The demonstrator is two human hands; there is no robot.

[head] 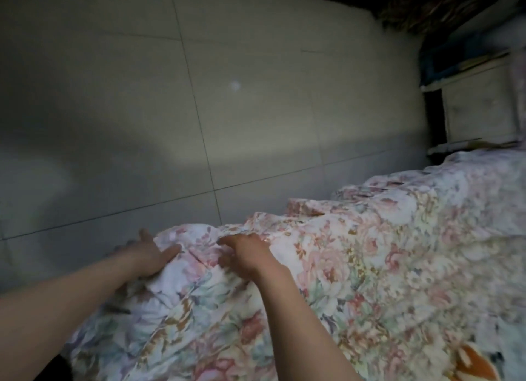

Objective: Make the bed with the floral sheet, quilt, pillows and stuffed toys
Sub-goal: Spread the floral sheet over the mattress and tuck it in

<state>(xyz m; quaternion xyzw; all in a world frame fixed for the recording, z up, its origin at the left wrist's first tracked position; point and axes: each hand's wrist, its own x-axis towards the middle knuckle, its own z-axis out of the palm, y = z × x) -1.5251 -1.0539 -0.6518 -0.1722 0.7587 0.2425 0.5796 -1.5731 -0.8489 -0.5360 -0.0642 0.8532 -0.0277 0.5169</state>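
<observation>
Beside the floor (199,124), the quilt (355,266) edge is pinched by right fingers (229,240), pressed by flat left fingers (170,251); a straightening pull is judged next.

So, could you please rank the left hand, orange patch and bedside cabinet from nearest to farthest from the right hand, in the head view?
From the right hand, which pinches the floral quilt:
1. Left hand, just to its left at the quilt's edge.
2. Orange patch, lower right on the bed.
3. Bedside cabinet, far right, past the bed.

Bare forearms (85,289) — left hand (148,255), right hand (247,256)
</observation>
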